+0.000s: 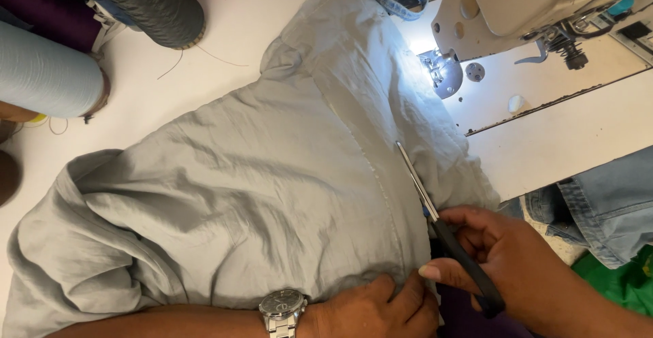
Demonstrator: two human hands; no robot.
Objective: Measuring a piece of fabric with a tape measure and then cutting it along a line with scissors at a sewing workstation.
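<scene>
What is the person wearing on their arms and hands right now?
The left hand is bare, with a silver metal wristwatch with a dark round dial on its wrist. The right hand is bare too: no glove, ring or sleeve shows on either forearm.

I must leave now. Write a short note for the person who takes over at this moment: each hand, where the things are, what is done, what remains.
Right hand: holds the black-handled metal scissors, blades lying along the stitched seam.
Left hand, silver wristwatch on its wrist: presses the near edge of the pale grey fabric garment flat.
Garment is spread on the white table, far end beside the lit white sewing machine.
Done: seam looks sewn.
Left: cannot tell how much trimming remains.
</scene>
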